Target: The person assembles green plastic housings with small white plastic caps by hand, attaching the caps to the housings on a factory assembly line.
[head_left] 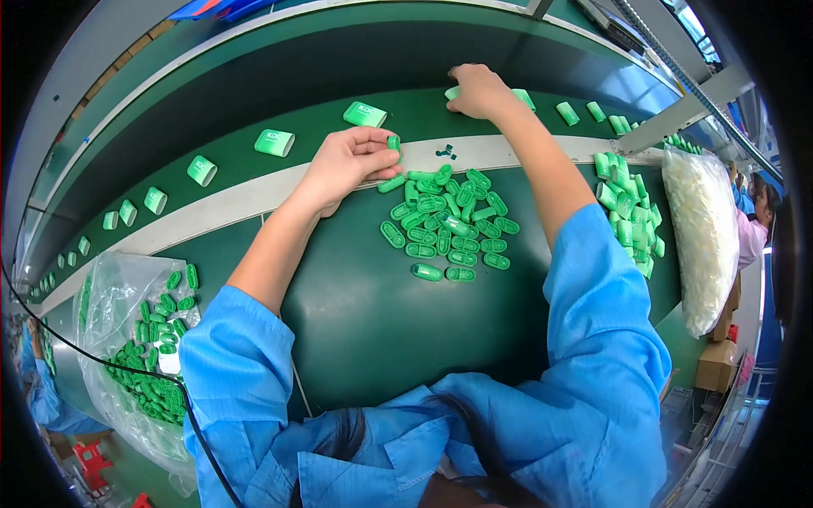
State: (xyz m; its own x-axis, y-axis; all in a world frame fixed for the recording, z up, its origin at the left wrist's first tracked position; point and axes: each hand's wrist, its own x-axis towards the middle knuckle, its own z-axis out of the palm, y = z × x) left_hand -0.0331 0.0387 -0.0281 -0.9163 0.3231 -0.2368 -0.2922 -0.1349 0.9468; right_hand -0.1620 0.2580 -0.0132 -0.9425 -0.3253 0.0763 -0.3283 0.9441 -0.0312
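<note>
My left hand (349, 162) is closed, pinching a small green oval end cap (393, 143) between thumb and fingers at the near edge of the belt. My right hand (481, 91) reaches over the belt, its fingers closed round a light green plastic casing (453, 92). On the green worktable (364, 330) between my arms lies a loose pile of green oval caps (449, 216), with a casing (461, 227) lying on top. A few tiny dark pieces (445, 152) rest on the pale rail (483, 151) between my hands.
Green casings (275, 142) stand spaced along the dark green belt (229, 152). Left, an open clear bag (102, 296) holds many caps. On the right are a heap of casings (631, 212) and a full bag of whitish pieces (701, 237). A metal post (686, 110) rises beyond; people sit at both sides.
</note>
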